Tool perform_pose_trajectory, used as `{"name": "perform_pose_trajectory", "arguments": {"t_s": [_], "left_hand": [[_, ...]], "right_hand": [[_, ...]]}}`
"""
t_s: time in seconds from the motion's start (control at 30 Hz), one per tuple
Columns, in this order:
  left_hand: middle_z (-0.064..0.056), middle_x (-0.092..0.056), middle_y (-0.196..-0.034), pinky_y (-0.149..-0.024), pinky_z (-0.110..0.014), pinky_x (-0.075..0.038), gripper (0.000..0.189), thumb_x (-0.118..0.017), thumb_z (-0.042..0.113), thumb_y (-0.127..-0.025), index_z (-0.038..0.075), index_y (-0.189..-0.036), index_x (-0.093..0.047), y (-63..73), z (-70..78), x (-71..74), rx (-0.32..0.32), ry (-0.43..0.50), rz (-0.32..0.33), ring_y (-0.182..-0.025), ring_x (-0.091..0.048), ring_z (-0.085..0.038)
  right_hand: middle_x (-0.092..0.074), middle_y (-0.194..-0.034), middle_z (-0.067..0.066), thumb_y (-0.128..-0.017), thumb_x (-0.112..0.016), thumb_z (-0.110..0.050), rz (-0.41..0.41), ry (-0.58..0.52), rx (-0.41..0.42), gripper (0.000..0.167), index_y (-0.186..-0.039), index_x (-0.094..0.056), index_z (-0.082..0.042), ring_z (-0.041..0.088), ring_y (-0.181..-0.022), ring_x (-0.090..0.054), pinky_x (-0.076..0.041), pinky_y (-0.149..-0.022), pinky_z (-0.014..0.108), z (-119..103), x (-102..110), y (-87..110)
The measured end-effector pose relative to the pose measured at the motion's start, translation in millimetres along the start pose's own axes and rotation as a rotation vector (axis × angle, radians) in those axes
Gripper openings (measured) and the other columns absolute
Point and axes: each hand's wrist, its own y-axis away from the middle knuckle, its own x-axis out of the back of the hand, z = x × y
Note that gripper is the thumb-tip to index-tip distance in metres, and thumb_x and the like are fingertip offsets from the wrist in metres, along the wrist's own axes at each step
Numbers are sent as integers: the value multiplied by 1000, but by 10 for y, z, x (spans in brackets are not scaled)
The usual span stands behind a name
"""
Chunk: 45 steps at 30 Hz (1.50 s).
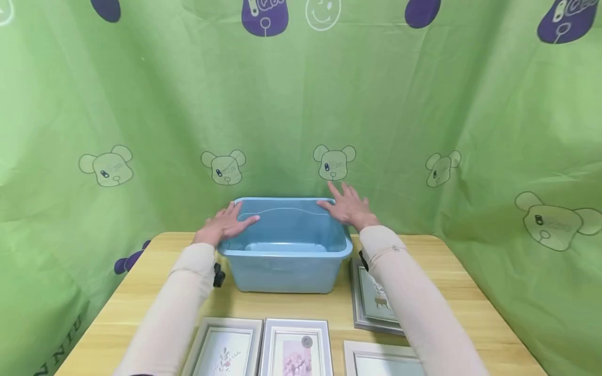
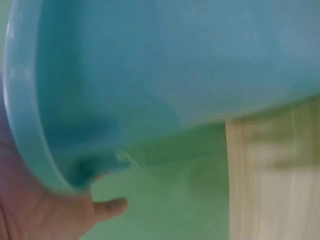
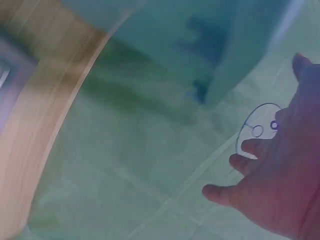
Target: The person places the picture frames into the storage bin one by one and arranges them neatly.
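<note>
A rectangular light-blue plastic basin [image 1: 284,271] stands upright at the table's far side. Its inside, in the head view, shows only a thin pale line along the back wall. My left hand [image 1: 224,224] rests at the left rim, thumb stretched over the inside; in the left wrist view that hand [image 2: 50,215] lies against the blue rim [image 2: 22,95]. At the back right corner, my right hand [image 1: 349,206] has its fingers spread and its thumb over the rim. From the right wrist, the right hand [image 3: 280,175] appears with fingers extended beside the basin wall [image 3: 240,50].
Near the front of the wooden table [image 1: 423,266] lie a frame with a leaf print [image 1: 226,355], a frame with a pink picture [image 1: 297,350] and a pale frame [image 1: 381,360]. Another grey frame [image 1: 371,303] lies right of the basin. A green patterned curtain [image 1: 282,104] hangs behind.
</note>
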Motion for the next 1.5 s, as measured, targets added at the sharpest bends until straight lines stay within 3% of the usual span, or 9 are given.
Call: {"name": "perform_pose_trajectory", "arguments": {"t_s": [0.17,0.37,0.7,0.97,1.2,1.37,1.5], "left_hand": [[-11,12,-163,-115,-71,-10,101,-27,80,-87,13,-156,4,36,-159,-86,-48,79,-20,-149,-4,-41],[-11,14,-163,-117,-66,-12,105,-28,80,-87,7,-156,2,93,-221,-122,-78,149,22,-150,-4,-40],[-7,11,-163,-117,-65,-13,101,-28,80,-88,11,-157,-1,275,-353,-199,-87,244,62,-150,-6,-39],[-3,7,-164,-116,-67,-17,101,-48,73,-86,19,-157,-1,417,-462,-310,-99,340,100,-149,-10,-39],[-1,5,-165,-112,-70,-20,108,-63,66,-81,27,-157,3,430,-512,-399,-108,434,88,-149,-14,-41],[-6,1,-165,-113,-70,-19,107,-68,54,-83,23,-157,2,432,-551,-454,-124,487,105,-148,-15,-42],[-16,-6,-164,-112,-70,-21,109,-71,50,-82,21,-157,3,462,-581,-465,-127,515,109,-146,-20,-45]], "right_hand": [[1,-163,18,-93,-23,-73,-21,-5,22,80,-157,-4,-28,45,-148,-5,-1,-112,75,176,-92,66],[-1,-163,18,-94,-22,-72,-23,-12,32,78,-157,-5,-28,44,-149,-6,-2,-112,75,273,-136,110],[-3,-163,19,-97,-22,-68,-33,-7,40,74,-157,-6,-28,44,-149,-7,-1,-113,74,352,-205,81],[-5,-163,18,-95,-17,-70,-52,-36,31,76,-157,-5,-28,43,-149,-9,-2,-113,74,410,-242,93],[-6,-163,19,-95,-11,-70,-43,-61,21,76,-157,-2,-27,44,-148,-10,-6,-113,74,504,-238,104],[-7,-162,20,-97,-10,-68,-52,-80,24,74,-157,-1,-26,44,-148,-10,-8,-114,72,573,-279,106],[-7,-162,21,-97,-10,-66,-55,-90,20,73,-157,0,-25,44,-148,-10,-9,-115,71,643,-320,108]]}}
